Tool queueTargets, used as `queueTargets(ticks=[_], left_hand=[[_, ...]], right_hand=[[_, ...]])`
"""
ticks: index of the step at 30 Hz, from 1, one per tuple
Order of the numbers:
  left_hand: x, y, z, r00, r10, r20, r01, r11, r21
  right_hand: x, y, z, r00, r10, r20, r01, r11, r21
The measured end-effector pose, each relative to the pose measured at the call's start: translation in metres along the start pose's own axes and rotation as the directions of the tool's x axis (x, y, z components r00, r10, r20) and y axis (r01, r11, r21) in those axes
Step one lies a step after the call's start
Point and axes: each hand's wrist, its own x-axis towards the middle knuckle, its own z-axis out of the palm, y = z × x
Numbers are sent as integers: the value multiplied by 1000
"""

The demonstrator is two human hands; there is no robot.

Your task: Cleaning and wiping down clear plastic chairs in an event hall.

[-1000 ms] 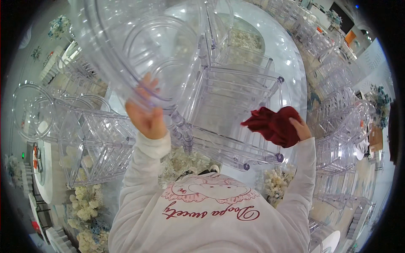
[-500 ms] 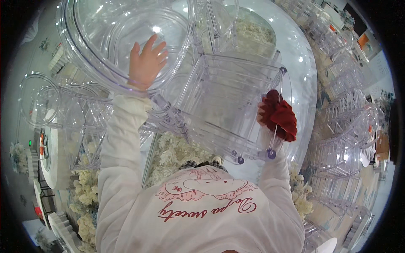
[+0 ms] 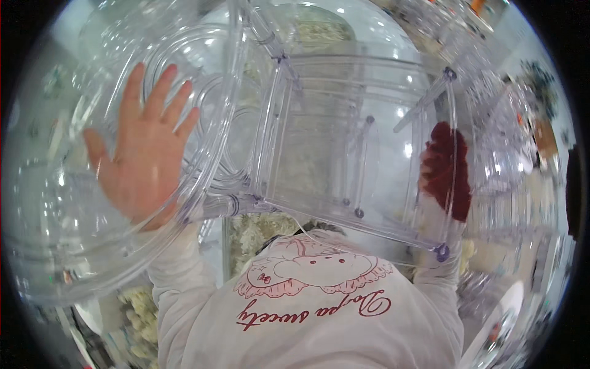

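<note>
Crumpled, soft dark-red cloth point(image 3: 455, 178) is held bunched in the right grip point(image 3: 429, 175), seen behind the clear bars of a glossy transparent chair point(image 3: 319, 141). Behind its rounded backrest point(image 3: 228, 98), the left grip point(image 3: 142, 144) is spread flat, nothing held.

Clear plastic round-backed chair point(image 3: 310, 138) brought closer, its circular backrest point(image 3: 228, 104) swung lower at the left, bare left hand point(image 3: 142, 150) shifted leftward with fingers spread wider, crumpled dark-red cloth point(image 3: 452, 169) carried farther right by the right hand point(image 3: 426, 169)

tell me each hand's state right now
Left hand: open, fingers spread, seen through a round, clear plastic chair back.
Right hand: closed, holding a dark red cloth.
</note>
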Motion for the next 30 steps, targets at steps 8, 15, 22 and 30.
queueTargets(ticks=[8,15,22,30], left_hand=[[-148,80,2,968,75,241,-39,988,-152],[-263,88,15,863,-101,495,194,971,-140],[-352,37,48,669,-362,649,518,853,-58],[-270,-96,61,168,-783,599,931,326,165]], right_hand=[[-185,185,86,840,-494,-225,509,861,6],[-356,373,106,599,-746,-291,726,660,-193],[-471,509,83,453,-795,-404,830,541,-135],[-406,550,96,-79,-458,-885,957,213,-196]])
